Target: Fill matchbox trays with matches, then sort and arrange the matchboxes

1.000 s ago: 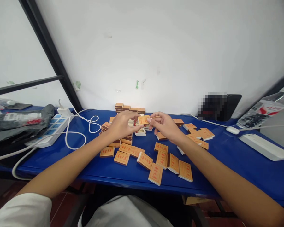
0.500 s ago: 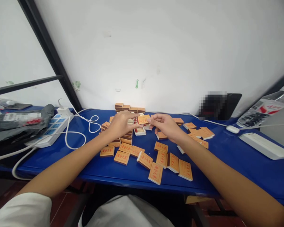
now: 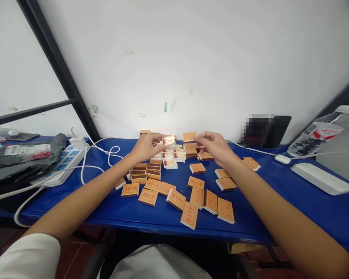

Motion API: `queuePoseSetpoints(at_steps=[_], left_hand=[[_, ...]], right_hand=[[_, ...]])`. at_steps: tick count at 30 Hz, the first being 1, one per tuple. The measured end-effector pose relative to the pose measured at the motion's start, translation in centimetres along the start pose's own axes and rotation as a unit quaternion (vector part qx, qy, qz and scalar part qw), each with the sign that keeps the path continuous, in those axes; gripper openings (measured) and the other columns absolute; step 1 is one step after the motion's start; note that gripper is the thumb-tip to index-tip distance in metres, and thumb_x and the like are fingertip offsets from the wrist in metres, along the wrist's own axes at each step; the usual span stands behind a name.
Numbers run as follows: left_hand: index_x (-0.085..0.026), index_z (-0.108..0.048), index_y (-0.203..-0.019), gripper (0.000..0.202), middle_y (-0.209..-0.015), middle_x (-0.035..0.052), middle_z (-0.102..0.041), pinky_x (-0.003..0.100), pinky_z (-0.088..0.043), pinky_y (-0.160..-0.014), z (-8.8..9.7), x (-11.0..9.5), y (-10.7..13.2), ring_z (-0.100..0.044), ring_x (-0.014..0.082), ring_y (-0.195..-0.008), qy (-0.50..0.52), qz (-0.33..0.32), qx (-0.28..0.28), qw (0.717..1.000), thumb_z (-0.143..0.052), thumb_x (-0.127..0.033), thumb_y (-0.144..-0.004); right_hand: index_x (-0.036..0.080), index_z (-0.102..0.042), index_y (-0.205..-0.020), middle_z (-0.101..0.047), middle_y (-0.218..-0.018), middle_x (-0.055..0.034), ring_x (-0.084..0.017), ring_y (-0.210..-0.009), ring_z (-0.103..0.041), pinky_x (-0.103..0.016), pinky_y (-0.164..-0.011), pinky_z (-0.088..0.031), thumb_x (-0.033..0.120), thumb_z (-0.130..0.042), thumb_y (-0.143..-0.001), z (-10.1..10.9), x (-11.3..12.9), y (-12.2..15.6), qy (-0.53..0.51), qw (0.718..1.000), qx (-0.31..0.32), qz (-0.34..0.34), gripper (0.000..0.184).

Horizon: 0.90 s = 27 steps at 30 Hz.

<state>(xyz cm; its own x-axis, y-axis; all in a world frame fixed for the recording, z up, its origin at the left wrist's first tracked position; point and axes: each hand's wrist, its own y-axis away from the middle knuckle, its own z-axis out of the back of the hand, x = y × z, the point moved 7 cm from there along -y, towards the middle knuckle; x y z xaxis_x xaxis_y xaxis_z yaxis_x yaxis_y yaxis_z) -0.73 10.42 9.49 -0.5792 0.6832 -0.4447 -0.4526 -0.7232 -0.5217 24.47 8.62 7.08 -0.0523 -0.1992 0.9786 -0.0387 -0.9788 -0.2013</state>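
Note:
My left hand pinches a white inner tray of matches with red heads showing. My right hand holds an orange matchbox sleeve just right of that tray, a small gap between them. Both hover over the far middle of the blue table. Below them sit rows of open match trays, a pile of empty sleeves and a stack of dark-sided sleeves. Several closed orange matchboxes lie scattered nearer the front edge.
A white power strip with looping white cables and a grey bag lie at the left. At the right are a water bottle, a flat white device and a small white object. A black frame leans on the wall.
The closed matchbox held between both hands has come apart: the tray stays in my left hand, the sleeve went right with my right hand. Both hands rose slightly toward the wall.

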Motion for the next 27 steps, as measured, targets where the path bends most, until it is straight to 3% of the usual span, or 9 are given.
queuePoseSetpoints(at_steps=[4,8,15,22,27], left_hand=[[-0.016,-0.076,-0.116,0.041,-0.11,0.0127,-0.08,0.039,-0.057,-0.088,-2.2,1.0,-2.7,-0.075,0.0283,-0.103,-0.034,0.009,0.082,0.996,-0.079,-0.043,-0.084],[-0.015,-0.077,-0.111,0.045,-0.108,0.0148,-0.08,0.037,-0.055,-0.079,-4.9,1.5,-4.5,-0.075,0.0301,-0.096,-0.088,-0.01,0.158,0.983,-0.079,-0.05,-0.082],[-0.017,-0.079,-0.105,0.039,-0.102,0.011,-0.079,0.034,-0.047,-0.07,-6.2,1.1,-5.3,-0.07,0.0257,-0.084,-0.093,-0.048,0.189,0.976,-0.072,-0.05,-0.085],[-0.016,-0.08,-0.105,0.035,-0.112,0.0128,-0.078,0.033,-0.05,-0.081,-7.1,0.6,-5.5,-0.071,0.0267,-0.096,-0.094,-0.069,0.222,0.968,-0.071,-0.044,-0.086],[-0.013,-0.08,-0.109,0.038,-0.114,0.0152,-0.077,0.036,-0.051,-0.083,-7.3,0.1,-5.3,-0.071,0.0284,-0.1,-0.115,-0.097,0.234,0.961,-0.06,-0.042,-0.095]], right_hand=[[0.018,-0.068,-0.076,-0.069,-0.08,-0.0058,-0.015,-0.069,-0.066,-0.019,-0.045,-0.048,0.043,-0.089,-0.073,1.6,-0.2,-0.8,0.018,0.999,-0.049,0.013,0.033],[0.019,-0.067,-0.077,-0.067,-0.075,-0.0046,-0.014,-0.065,-0.065,-0.019,-0.044,-0.048,0.043,-0.087,-0.075,2.4,0.1,-1.0,0.031,0.997,-0.074,0.01,0.032],[0.019,-0.066,-0.077,-0.069,-0.081,-0.0063,-0.016,-0.071,-0.067,-0.018,-0.044,-0.049,0.039,-0.084,-0.08,3.1,1.0,-1.0,0.042,0.995,-0.089,0.016,0.027],[0.018,-0.067,-0.075,-0.071,-0.087,-0.0081,-0.015,-0.072,-0.067,-0.018,-0.044,-0.049,0.031,-0.083,-0.082,3.1,1.3,-0.8,0.038,0.994,-0.098,0.014,0.022],[0.018,-0.066,-0.076,-0.07,-0.086,-0.0074,-0.015,-0.072,-0.067,-0.018,-0.045,-0.049,0.03,-0.082,-0.084,3.0,1.4,-0.8,0.038,0.994,-0.1,0.016,0.021]])
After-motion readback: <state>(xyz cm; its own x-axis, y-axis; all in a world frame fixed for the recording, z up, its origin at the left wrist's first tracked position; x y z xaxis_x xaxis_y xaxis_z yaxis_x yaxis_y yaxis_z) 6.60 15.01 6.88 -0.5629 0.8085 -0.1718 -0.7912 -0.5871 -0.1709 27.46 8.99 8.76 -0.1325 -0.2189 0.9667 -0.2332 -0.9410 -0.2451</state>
